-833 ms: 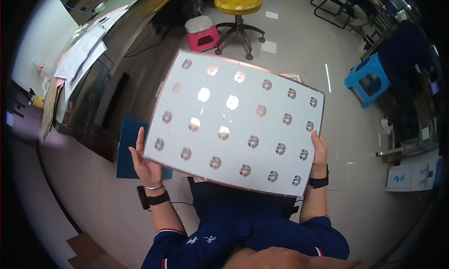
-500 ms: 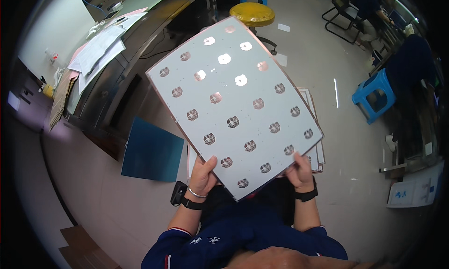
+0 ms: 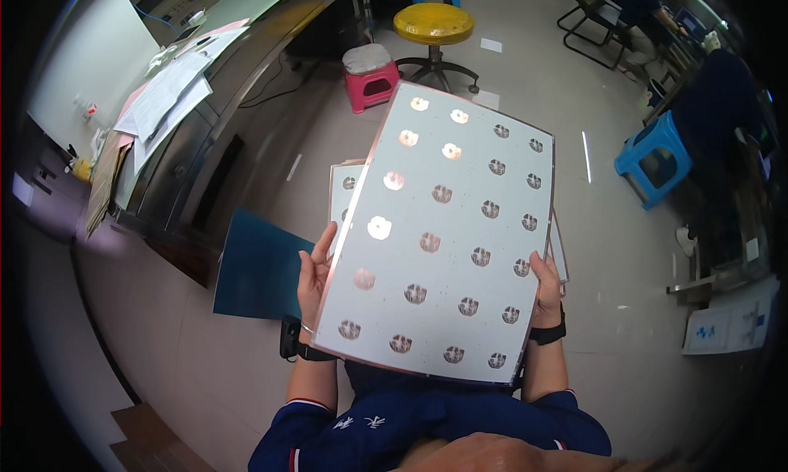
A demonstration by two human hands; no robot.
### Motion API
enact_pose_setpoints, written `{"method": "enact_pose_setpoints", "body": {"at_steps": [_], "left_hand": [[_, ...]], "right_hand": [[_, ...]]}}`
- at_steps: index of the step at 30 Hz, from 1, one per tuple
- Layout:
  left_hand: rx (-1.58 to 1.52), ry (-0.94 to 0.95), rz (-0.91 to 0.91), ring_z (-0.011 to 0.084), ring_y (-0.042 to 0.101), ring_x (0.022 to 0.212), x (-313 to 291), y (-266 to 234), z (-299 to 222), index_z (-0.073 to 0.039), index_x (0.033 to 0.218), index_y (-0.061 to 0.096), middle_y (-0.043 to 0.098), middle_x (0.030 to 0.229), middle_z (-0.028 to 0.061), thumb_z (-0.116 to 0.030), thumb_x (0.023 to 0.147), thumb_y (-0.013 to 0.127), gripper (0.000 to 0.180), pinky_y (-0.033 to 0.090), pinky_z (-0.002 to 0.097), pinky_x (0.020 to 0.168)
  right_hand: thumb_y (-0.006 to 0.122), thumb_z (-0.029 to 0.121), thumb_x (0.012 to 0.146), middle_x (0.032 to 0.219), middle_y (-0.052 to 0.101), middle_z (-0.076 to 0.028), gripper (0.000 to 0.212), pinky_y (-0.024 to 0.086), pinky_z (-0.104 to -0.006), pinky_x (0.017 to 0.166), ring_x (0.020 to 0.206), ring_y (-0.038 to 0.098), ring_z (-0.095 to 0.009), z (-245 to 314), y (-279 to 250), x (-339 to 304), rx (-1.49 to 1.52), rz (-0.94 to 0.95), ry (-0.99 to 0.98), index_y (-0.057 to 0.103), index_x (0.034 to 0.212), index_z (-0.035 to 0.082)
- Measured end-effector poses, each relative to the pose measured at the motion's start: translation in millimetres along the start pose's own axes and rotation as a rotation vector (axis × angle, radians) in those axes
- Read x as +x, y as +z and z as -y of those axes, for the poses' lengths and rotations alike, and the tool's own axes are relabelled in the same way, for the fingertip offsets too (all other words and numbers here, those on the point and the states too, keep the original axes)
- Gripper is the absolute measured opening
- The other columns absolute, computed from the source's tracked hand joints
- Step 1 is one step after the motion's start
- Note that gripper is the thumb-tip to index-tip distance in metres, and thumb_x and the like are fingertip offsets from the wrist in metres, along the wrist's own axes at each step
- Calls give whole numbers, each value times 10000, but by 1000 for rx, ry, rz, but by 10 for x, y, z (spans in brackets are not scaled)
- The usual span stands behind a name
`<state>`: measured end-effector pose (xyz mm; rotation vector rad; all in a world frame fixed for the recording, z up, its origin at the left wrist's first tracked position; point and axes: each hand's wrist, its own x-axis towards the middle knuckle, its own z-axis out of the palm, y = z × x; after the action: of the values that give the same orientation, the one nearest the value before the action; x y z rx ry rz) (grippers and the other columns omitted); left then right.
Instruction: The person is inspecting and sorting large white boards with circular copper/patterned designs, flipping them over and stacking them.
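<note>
A large pale grey sheet (image 3: pixel 464 226) with copper-coloured edges stands tilted over my lap, with rows of small round metallic motifs on its face. Some motifs shine white or pinkish, others look dark. My right hand (image 3: pixel 545 287) grips its right edge, thumb on the front and fingers behind. At the lower left edge is my left hand (image 3: pixel 313 268), its thumb and a finger raised and apart; the rest of that hand is partly hidden by the sheet. Behind the held sheet, more similar sheets (image 3: pixel 340 194) peek out on both sides.
A dark teal board (image 3: pixel 258 267) leans at my left. A desk (image 3: pixel 176 156) with papers (image 3: pixel 168 94) stands beyond it. Ahead are a yellow round stool (image 3: pixel 433 25) and a pink stool (image 3: pixel 371 82). A blue stool (image 3: pixel 657 160) stands at right; another person (image 3: pixel 644 12) sits far right.
The sheet has turned from a strong slant to nearly upright and come lower. My left hand has moved up and left, its thumb off the sheet's face. My right hand has shifted slightly right.
</note>
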<state>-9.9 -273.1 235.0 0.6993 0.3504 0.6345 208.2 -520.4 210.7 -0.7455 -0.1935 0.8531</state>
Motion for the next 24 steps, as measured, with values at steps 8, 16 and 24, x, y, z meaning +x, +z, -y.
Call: {"method": "enact_pose_setpoints", "body": {"at_steps": [8,16,24], "left_hand": [[-26,-100,-54,228,428,1189,-337,204,524,-8,1277,369,448,1271,118,-209,896,518,456,326,388,1026],[93,-134,-136,197,577,992,-290,-152,262,8,1227,430,551,1151,113,-190,886,551,412,478,320,843],[263,14,-218,122,596,869,-274,-461,6,21,1131,501,612,1015,82,-238,927,484,330,480,232,755]], "right_hand": [[484,58,883,1258,464,-128,438,362,-394,991,1164,452,-243,-371,270,27,144,-100,-94,349,1295,-3],[415,213,927,1301,430,-148,457,335,-411,1015,1198,425,-260,209,-188,-148,194,-316,-288,330,1312,-18],[334,290,954,1287,451,-173,485,353,-368,999,1192,437,-237,541,-231,-293,-43,-147,-357,387,1279,-67]]}}
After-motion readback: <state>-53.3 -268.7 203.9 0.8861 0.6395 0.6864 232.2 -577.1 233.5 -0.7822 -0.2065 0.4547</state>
